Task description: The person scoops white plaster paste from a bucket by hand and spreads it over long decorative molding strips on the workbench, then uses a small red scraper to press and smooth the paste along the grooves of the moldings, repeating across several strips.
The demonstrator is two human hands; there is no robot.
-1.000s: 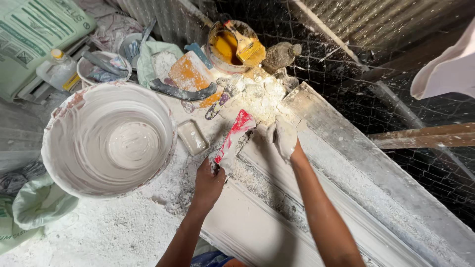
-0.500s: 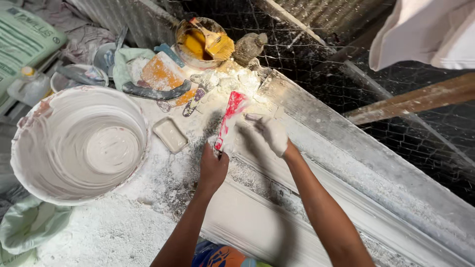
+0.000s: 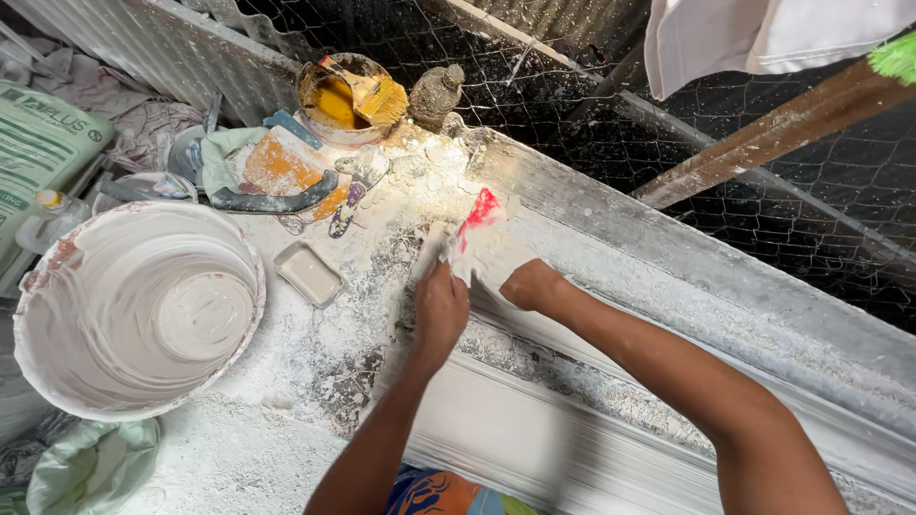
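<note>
Far left: green printed sack (image 3: 43, 143) and a small bottle with a yellow cap (image 3: 48, 212), half hidden at the frame edge. Below these, a large white basin (image 3: 138, 310) coated inside with smooth wet plaster, standing on a powder-strewn work surface (image 3: 229, 448). Lower left corner: a crumpled pale green bag (image 3: 91, 467). Just right of the basin, a small rectangular white tray (image 3: 307, 274), lying flat and apart from it. Further back, an orange-smeared trowel (image 3: 286, 172) among rags, a plaster-caked scraper (image 3: 353, 186) beside it, then a round tin of yellow liquid (image 3: 339, 100) with a wide brush (image 3: 367, 91) resting across its rim, and a dusty little bottle (image 3: 437, 91) just beside the tin.

Centre: left hand (image 3: 439, 310), fingers curled closed around the lower edge of a red and white plaster-covered cloth (image 3: 477, 234), pressed onto the long white moulding (image 3: 611, 286). Right hand (image 3: 532, 284) just beside, closed in a loose fist, knuckles down on the moulding and touching the same cloth at its right edge; whether gripping it or only pressing, cannot tell. Cloth lying on the moulding's upper end, near the bright heap of loose plaster.

Right: moulding running diagonally down to the lower right corner, wire mesh (image 3: 763, 191) behind it, a brown wooden pole (image 3: 763, 133) slanting across, white fabric (image 3: 763, 33) hanging at the top edge.
</note>
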